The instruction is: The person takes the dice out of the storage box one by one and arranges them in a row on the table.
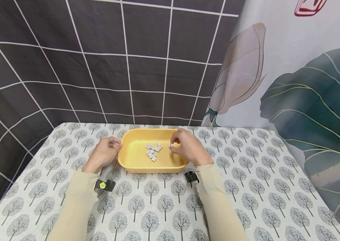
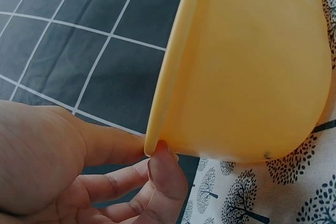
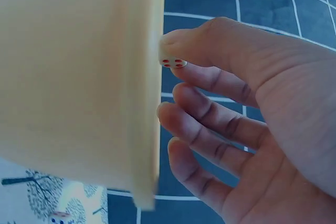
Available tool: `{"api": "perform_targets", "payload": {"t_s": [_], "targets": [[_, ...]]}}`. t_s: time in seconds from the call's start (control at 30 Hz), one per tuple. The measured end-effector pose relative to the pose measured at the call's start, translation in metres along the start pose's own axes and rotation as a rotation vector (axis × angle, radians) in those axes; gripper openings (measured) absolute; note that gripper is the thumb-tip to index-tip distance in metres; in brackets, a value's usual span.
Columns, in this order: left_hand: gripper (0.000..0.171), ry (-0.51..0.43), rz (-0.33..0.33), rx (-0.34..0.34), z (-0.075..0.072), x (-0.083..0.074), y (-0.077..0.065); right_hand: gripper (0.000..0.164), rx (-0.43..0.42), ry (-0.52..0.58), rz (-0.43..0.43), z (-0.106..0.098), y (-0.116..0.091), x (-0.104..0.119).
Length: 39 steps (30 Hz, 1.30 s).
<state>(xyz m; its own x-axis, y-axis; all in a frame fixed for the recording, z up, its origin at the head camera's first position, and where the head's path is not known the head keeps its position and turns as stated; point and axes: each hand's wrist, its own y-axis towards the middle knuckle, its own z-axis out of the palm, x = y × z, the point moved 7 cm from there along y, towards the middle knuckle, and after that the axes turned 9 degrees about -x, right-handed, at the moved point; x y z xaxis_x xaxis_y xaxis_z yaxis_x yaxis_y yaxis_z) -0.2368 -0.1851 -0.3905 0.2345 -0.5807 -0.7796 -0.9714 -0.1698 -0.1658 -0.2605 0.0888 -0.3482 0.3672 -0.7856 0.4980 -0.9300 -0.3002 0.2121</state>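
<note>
A yellow oblong tray [image 1: 136,164] with rounded corners stands on the table. Several white dice [image 1: 151,154] lie loosely grouped near the middle of its floor. At the tray's left end my left hand [image 1: 104,151] pinches the rim between thumb [image 2: 167,174] and forefinger. Over the tray's right part, my right hand [image 1: 189,146] holds one white die [image 3: 173,62] between thumb and forefinger; red pips show on one face. The other fingers of that hand are loosely bent beside the tray in the right wrist view.
A white tablecloth [image 1: 150,221] printed with trees covers the table. Another die [image 3: 61,217] lies on the cloth outside the tray. Behind hang a dark gridded cloth [image 1: 97,70] and a floral curtain [image 1: 278,100]. Each wrist wears a black strap.
</note>
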Motion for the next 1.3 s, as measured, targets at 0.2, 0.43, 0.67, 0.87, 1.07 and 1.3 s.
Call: {"api": "perform_targets", "payload": {"t_s": [0.2,0.43,0.67,0.87,1.07,1.3], "targets": [[0.035,0.008,0.014,-0.008,0.0,0.0,0.0,0.016,-0.017,0.001,-0.004,-0.011,-0.001,-0.005],[0.034,0.015,0.012,-0.007,0.0,-0.001,0.0,0.016,-0.029,0.016,-0.002,-0.023,-0.002,-0.011],[0.034,0.021,0.021,-0.011,0.0,-0.001,0.0,0.017,-0.054,0.037,0.024,-0.032,-0.004,-0.022],[0.035,0.018,0.021,-0.01,0.0,-0.001,0.0,0.019,-0.056,0.058,0.082,-0.037,-0.007,-0.034],[0.035,0.015,0.016,-0.008,0.0,-0.002,0.0,0.021,-0.075,0.049,0.098,-0.044,-0.009,-0.045],[0.035,0.015,0.013,-0.01,0.0,-0.002,-0.001,0.02,-0.097,0.065,0.124,-0.047,-0.011,-0.062]]}}
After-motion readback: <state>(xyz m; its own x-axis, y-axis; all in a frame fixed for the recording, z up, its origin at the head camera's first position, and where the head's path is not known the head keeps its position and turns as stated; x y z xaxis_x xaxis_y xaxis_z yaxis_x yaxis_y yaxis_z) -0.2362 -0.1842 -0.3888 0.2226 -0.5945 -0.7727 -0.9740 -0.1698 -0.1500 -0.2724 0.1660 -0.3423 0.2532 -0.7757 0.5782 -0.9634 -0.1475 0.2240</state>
